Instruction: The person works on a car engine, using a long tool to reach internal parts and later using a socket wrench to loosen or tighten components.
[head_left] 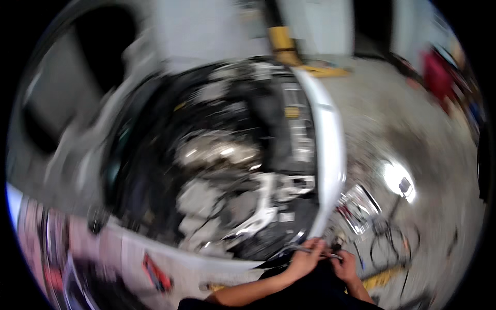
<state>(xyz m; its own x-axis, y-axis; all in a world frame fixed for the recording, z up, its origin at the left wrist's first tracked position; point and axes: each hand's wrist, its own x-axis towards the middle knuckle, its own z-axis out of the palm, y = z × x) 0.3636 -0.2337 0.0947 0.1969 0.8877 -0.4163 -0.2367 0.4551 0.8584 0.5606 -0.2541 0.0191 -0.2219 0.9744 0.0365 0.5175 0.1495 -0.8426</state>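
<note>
At the front corner of a white car, my left hand [308,256] is closed around a slim metal bar-shaped tool [304,249]. My right hand [344,266] is closed at the tool's other end, close to my body. Motion blur hides the tool's exact kind. Just beyond my hands lies the car's uncovered engine bay [243,206], with grey covers, a shiny metal engine part [222,150] and black hoses. The white front bumper edge [330,150] curves along its right side.
A lit work lamp [404,185] stands on the concrete floor at right. Nearer are a tray of tools [360,209] and looped black cables [387,243]. A yellow lift post base [281,44] stands at the far side. A red tool [156,273] lies at lower left.
</note>
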